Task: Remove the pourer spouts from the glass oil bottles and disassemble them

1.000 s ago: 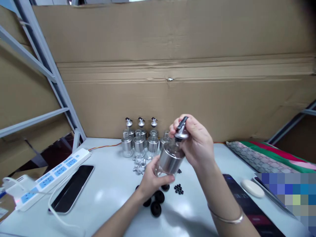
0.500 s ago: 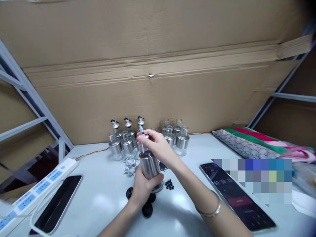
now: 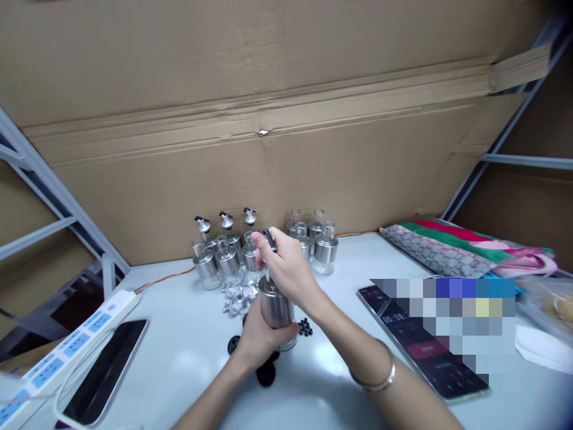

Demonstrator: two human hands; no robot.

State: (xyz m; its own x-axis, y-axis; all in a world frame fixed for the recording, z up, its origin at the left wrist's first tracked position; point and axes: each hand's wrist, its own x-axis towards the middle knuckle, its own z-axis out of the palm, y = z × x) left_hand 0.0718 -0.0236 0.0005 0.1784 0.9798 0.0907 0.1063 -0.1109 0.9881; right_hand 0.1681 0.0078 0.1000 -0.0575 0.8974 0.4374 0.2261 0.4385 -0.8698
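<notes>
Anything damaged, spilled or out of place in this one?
The cardboard at the back has a small ragged hole, bright against the brown. No spill is visible; the rear bottles stand upright, and the held bottle, partly covered, shows no damage.

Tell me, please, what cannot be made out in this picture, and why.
All in the head view:
- Whether the pourer is seated in the bottle: right hand hides it.
- Number of black round parts: left hand covers some.
- Phone at right: pixelated patch covers part.
- Near end of the power strip: cut by left edge.
</notes>
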